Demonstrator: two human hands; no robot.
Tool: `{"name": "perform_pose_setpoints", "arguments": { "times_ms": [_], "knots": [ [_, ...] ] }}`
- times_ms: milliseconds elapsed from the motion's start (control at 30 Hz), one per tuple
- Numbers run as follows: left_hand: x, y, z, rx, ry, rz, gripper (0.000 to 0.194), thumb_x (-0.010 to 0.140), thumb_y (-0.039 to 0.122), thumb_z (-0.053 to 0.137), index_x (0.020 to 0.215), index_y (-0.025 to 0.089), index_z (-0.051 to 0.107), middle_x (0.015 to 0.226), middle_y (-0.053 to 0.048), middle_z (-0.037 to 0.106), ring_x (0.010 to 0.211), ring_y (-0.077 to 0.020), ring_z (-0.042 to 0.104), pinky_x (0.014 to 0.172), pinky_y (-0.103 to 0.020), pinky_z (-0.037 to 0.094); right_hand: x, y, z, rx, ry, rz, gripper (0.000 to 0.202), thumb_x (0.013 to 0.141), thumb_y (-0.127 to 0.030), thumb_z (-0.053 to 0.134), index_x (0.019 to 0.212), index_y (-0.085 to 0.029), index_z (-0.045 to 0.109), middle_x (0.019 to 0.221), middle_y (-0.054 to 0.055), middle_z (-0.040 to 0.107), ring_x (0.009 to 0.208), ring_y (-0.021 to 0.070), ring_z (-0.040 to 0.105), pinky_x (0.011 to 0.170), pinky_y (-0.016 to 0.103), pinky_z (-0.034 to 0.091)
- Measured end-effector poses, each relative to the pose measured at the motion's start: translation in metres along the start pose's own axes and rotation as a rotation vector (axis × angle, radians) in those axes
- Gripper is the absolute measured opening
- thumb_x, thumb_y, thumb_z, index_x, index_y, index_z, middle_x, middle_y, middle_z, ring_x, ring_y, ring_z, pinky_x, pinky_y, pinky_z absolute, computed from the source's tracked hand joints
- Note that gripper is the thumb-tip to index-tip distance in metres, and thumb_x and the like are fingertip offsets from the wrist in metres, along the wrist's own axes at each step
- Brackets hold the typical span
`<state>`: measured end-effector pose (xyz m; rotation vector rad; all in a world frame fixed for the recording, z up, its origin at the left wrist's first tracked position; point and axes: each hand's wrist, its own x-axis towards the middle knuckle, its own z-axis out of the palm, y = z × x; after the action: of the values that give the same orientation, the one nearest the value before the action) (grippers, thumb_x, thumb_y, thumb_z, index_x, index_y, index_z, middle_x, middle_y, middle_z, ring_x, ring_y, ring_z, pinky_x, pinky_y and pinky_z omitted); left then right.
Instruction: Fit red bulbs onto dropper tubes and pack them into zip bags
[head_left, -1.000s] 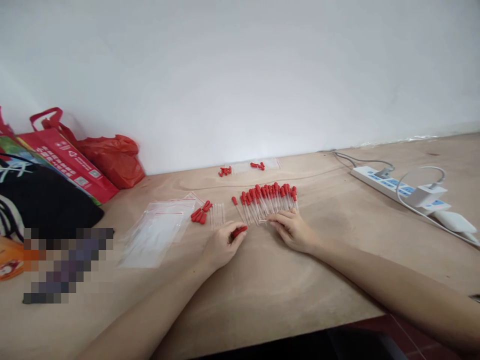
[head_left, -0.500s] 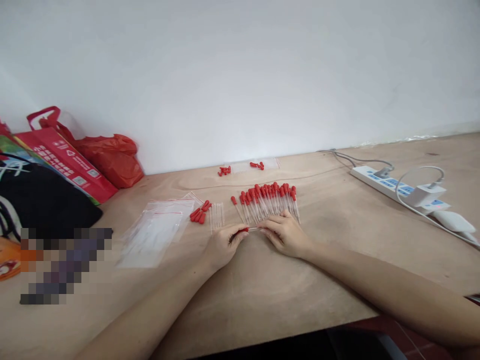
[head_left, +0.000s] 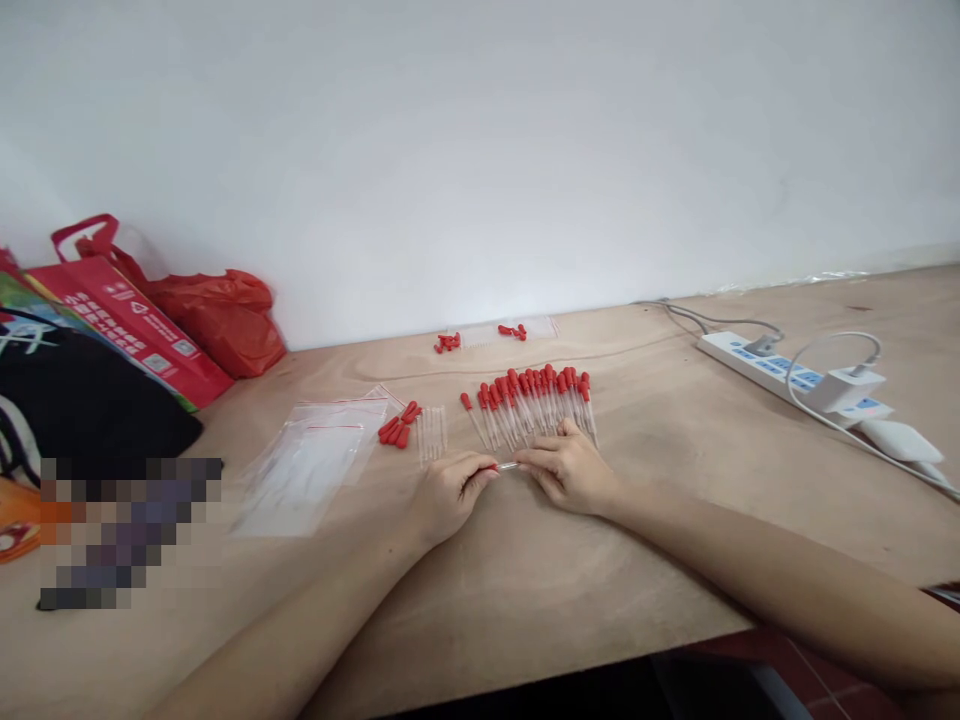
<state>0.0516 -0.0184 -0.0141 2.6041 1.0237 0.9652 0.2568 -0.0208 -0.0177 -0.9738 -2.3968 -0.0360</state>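
My left hand (head_left: 454, 495) pinches a red rubber bulb (head_left: 493, 467), mostly covered by the fingers. From it a clear glass tube (head_left: 508, 466) runs right into the closed fingers of my right hand (head_left: 574, 470). Just beyond my hands lies a row of several droppers (head_left: 536, 395) with red bulbs pointing away. Left of that row are several bare glass tubes (head_left: 432, 433) side by side, with a small pile of loose red bulbs (head_left: 399, 425) beside them.
Clear zip bags (head_left: 304, 475) lie left on the wooden table (head_left: 525, 620). Near the wall are more red bulbs (head_left: 448, 342) and a clear bag (head_left: 480, 337). A power strip (head_left: 765, 365) with cables sits right; red (head_left: 225, 315) and black bags (head_left: 97, 400) stand left.
Less of the red bulb shows between the fingers of my left hand. My hands have otherwise barely moved, and the view has shifted slightly.
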Motion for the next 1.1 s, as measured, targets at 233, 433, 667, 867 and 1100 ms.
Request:
{"name": "perform_pose_setpoints", "arguments": {
  "times_ms": [233, 433, 667, 867, 1100],
  "knots": [
    [0.000, 0.005, -0.001, 0.092, 0.000, 0.070, 0.014, 0.083, 0.022, 0.045, 0.080, 0.016, 0.057, 0.072, -0.002, 0.062, 0.069, -0.0131, 0.057, 0.066, -0.026, 0.045, 0.003, -0.005, -0.001, -0.083, -0.018, -0.055, 0.022, 0.082, -0.020, 0.040, 0.078, -0.016, 0.061, 0.066, 0.002, 0.060, 0.056, 0.0105, 0.043, 0.061, 0.030, 0.015],
    [0.001, 0.007, 0.000, 0.094, -0.040, 0.160, 0.015, 0.084, 0.021, 0.043, 0.077, 0.015, 0.055, 0.070, -0.003, 0.060, 0.067, -0.0128, 0.055, 0.064, -0.025, 0.044, 0.005, -0.005, -0.005, 0.051, -0.105, -0.036, 0.019, 0.083, -0.021, 0.041, 0.074, -0.016, 0.057, 0.068, 0.000, 0.061, 0.058, 0.0096, 0.045, 0.062, 0.028, 0.017],
    [0.002, 0.009, 0.000, 0.071, -0.044, 0.189, 0.016, 0.084, 0.020, 0.042, 0.076, 0.015, 0.053, 0.069, -0.003, 0.058, 0.065, -0.0129, 0.052, 0.062, -0.025, 0.043, 0.009, -0.009, -0.002, 0.177, -0.218, 0.063, 0.022, 0.083, -0.020, 0.039, 0.071, -0.016, 0.056, 0.065, -0.001, 0.062, 0.056, 0.0092, 0.047, 0.063, 0.027, 0.018],
    [0.005, 0.007, -0.001, 0.090, -0.045, 0.191, 0.016, 0.084, 0.022, 0.041, 0.076, 0.015, 0.054, 0.069, -0.003, 0.058, 0.067, -0.0136, 0.052, 0.064, -0.026, 0.043, 0.011, -0.009, 0.001, 0.184, -0.269, 0.079, 0.027, 0.087, -0.022, 0.035, 0.073, -0.017, 0.058, 0.065, -0.001, 0.062, 0.058, 0.0099, 0.049, 0.066, 0.027, 0.020],
    [0.011, -0.004, -0.008, 0.154, -0.044, 0.235, 0.016, 0.085, 0.022, 0.041, 0.083, 0.018, 0.056, 0.077, -0.003, 0.062, 0.072, -0.0138, 0.054, 0.077, -0.031, 0.040, 0.014, -0.011, -0.016, 0.012, -0.203, 0.012, 0.022, 0.084, -0.027, 0.041, 0.084, -0.018, 0.062, 0.079, 0.005, 0.060, 0.076, 0.0157, 0.051, 0.066, 0.028, 0.024]
  ]
}}
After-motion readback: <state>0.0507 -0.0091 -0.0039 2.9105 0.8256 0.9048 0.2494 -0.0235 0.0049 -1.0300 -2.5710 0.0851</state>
